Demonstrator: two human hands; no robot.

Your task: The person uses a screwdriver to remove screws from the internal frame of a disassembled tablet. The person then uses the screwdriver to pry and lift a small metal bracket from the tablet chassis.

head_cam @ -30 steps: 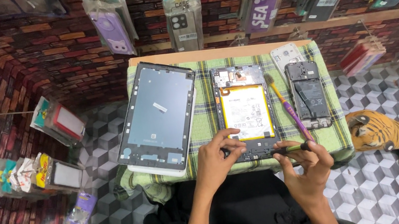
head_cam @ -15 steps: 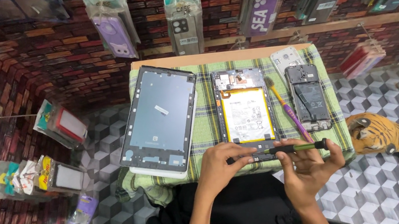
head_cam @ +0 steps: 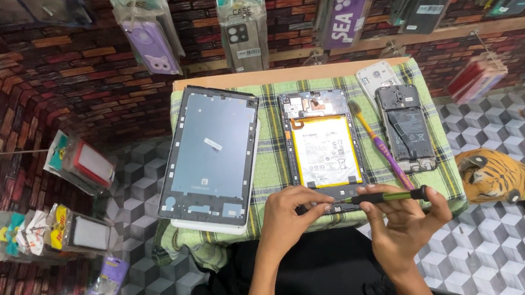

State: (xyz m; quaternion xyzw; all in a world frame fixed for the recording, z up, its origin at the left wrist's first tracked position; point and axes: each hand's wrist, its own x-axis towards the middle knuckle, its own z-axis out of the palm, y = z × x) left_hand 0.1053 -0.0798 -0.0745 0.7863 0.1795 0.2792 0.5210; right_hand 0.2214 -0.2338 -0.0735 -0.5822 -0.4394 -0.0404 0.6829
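An opened tablet (head_cam: 322, 148) with a white battery and exposed board lies in the middle of a green plaid cloth (head_cam: 275, 159). My right hand (head_cam: 401, 227) holds a black and green screwdriver (head_cam: 388, 197) level, its tip pointing left at the tablet's near edge. My left hand (head_cam: 291, 216) pinches the screwdriver's tip over that edge. A grey tablet back panel (head_cam: 211, 155) rests to the left, leaning on a white tablet.
A purple and yellow brush (head_cam: 378, 143) and an opened black phone (head_cam: 405, 128) lie right of the tablet, a white phone (head_cam: 378, 76) behind them. A toy tiger (head_cam: 520, 177) sits on the floor at the right. Packaged phone cases (head_cam: 242, 21) hang on the brick wall.
Both hands have shifted right along the tablet's near edge. The screwdriver now lies more level in my right hand, and my left fingers have closed on its tip.
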